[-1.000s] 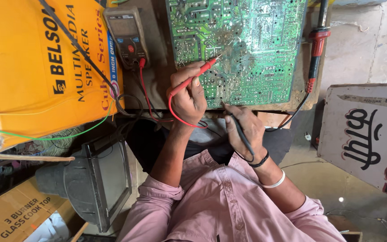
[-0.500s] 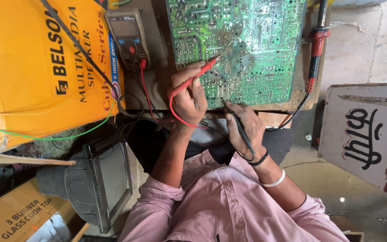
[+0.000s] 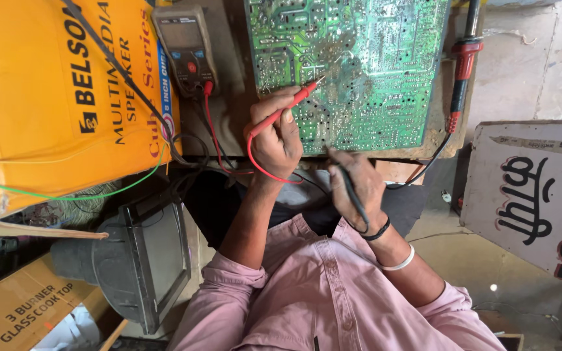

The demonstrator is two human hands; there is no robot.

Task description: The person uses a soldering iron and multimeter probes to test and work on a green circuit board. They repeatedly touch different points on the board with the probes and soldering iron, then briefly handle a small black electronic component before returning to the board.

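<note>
Green circuit board [image 3: 359, 71] under two meter probes

Left hand [image 3: 280, 140] pinches the red probe [image 3: 281, 112], tip slanted onto the solder side; right hand [image 3: 359, 185] grips the black probe [image 3: 346, 179] at the board's near edge. Both hands sit just below the board (held pen-style, likely for aim), with the multimeter [image 3: 185, 45] lying to its left.

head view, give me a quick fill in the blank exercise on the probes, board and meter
1. The left hand holds the ____ probe, its tip on the green circuit board.
2. The right hand holds the ____ probe.
3. The meter lies to the ____ of the board in the picture.
4. The big box beside the meter is ____ in colour.

Missing words: red; black; left; yellow
</note>
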